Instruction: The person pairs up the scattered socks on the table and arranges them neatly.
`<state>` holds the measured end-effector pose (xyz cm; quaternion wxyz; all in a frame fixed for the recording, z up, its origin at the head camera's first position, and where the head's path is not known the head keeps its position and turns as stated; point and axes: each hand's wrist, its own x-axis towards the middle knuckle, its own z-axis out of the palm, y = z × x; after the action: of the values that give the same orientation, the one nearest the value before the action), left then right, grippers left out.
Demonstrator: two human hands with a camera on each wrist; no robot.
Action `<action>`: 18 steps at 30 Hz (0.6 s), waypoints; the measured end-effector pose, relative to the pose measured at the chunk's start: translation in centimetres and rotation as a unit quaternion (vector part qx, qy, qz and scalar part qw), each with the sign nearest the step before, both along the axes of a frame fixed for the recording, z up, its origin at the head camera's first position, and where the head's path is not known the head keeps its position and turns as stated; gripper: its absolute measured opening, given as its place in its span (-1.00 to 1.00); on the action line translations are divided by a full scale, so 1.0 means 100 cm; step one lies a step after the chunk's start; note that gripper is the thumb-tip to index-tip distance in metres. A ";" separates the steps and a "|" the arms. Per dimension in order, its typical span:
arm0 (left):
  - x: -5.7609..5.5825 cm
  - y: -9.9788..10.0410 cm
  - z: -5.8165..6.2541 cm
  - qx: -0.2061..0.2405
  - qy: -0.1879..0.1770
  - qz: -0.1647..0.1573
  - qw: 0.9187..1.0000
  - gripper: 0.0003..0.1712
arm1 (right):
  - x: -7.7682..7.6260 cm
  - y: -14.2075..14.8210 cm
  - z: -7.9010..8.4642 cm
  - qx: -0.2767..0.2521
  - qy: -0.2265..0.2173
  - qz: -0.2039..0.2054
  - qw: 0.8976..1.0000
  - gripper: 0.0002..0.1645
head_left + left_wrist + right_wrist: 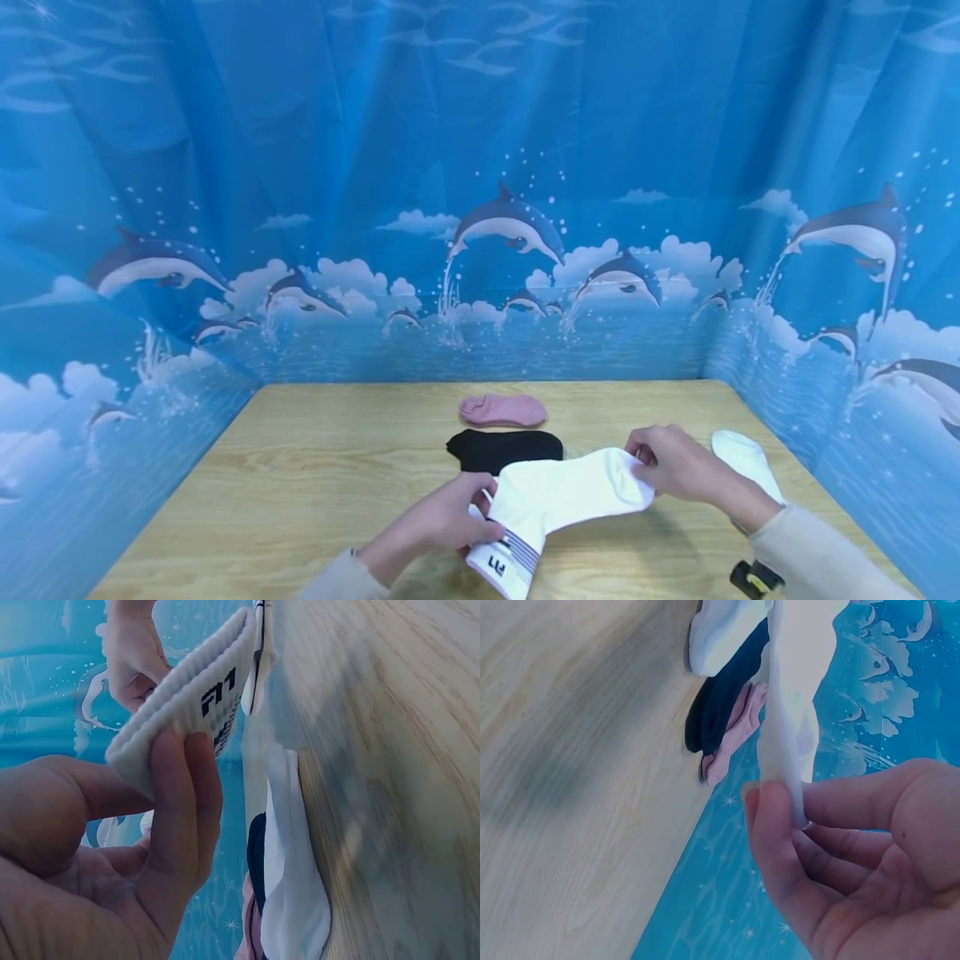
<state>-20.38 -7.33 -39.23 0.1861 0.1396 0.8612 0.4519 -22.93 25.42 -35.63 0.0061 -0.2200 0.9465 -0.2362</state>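
Observation:
A white sock (570,492) with grey stripes and dark lettering on its cuff is stretched between both hands above the table. My left hand (453,512) pinches it by the cuff, thumb on one side and fingers on the other, as the left wrist view shows. At the other end, the thumb and fingers of my right hand (678,462) pinch the toe. Beneath it in the left wrist view lies a second white sock (292,892), mostly hidden from the head view. A black sock (506,450) lies just behind the held one.
Farther back on the wooden table (315,467) is a pink sock (506,410). Another white sock (746,460) lies near the right edge, partly covered by my right forearm. A blue dolphin-print curtain (480,150) encloses the back and sides.

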 end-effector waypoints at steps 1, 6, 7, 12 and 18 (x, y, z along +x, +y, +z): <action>0.000 -0.001 0.000 -0.005 0.000 0.000 1.000 -0.72 | 0.001 -0.001 0.000 -0.004 -0.004 0.001 1.000 -0.94; 0.003 -0.007 0.000 -0.011 0.007 -0.005 1.000 -0.72 | 0.005 -0.004 -0.002 -0.010 -0.013 -0.004 1.000 -0.90; 0.004 -0.008 0.000 -0.011 0.007 -0.006 1.000 -0.72 | 0.006 -0.005 -0.002 -0.009 -0.015 -0.006 1.000 -0.90; 0.007 -0.012 0.000 -0.013 0.005 -0.008 1.000 -0.71 | 0.009 -0.007 -0.006 -0.004 -0.018 -0.009 1.000 -0.92; 0.009 -0.018 -0.005 -0.007 0.012 -0.017 1.000 -0.70 | 0.012 -0.009 -0.011 -0.014 -0.007 0.002 1.000 -0.91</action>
<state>-19.45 -9.09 -39.69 0.1842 0.1586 0.8642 0.4405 -21.76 24.52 -36.69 0.0106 -0.2202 0.9426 -0.2508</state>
